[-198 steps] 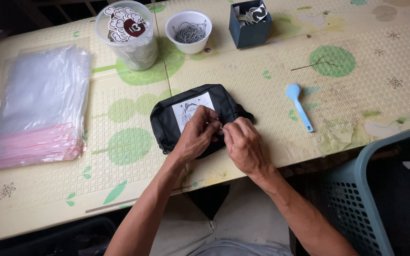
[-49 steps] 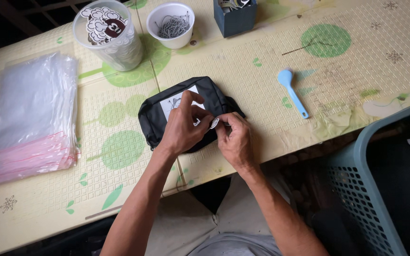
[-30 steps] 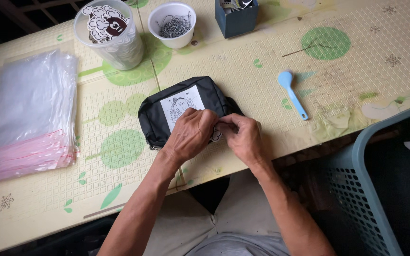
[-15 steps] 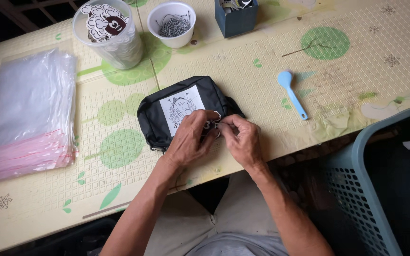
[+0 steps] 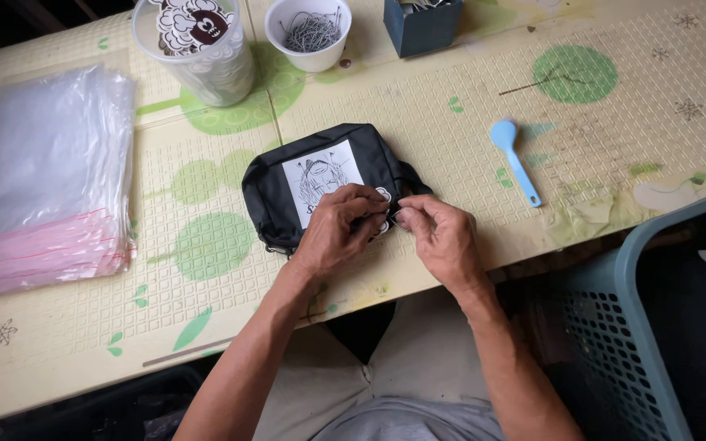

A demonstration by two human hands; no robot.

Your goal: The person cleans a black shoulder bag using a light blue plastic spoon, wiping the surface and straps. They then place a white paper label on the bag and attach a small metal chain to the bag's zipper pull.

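Observation:
A small black pouch (image 5: pixel 288 184) with a white picture patch on its front lies on the table's near side. My left hand (image 5: pixel 338 229) rests on the pouch's lower right corner, fingers curled and pinching something small there. My right hand (image 5: pixel 441 237) sits just to the right of it, fingertips meeting the left hand's at the pouch's edge beside a small white tag. What is pinched between the fingers is too small to make out. A black strap loop (image 5: pixel 413 175) sticks out from the pouch's right side.
A stack of clear plastic bags (image 5: pixel 42 180) with pink strips lies at the left. At the back stand a clear cup of round stickers (image 5: pixel 198 45), a white cup of metal pins (image 5: pixel 310 33) and a dark blue box (image 5: pixel 422 24). A light blue scoop (image 5: pixel 515 159) lies right; a teal basket (image 5: pixel 639 327) stands beside the table.
Both hands have stayed at the pouch's lower right corner, with small shifts of the fingers. The pouch has barely moved.

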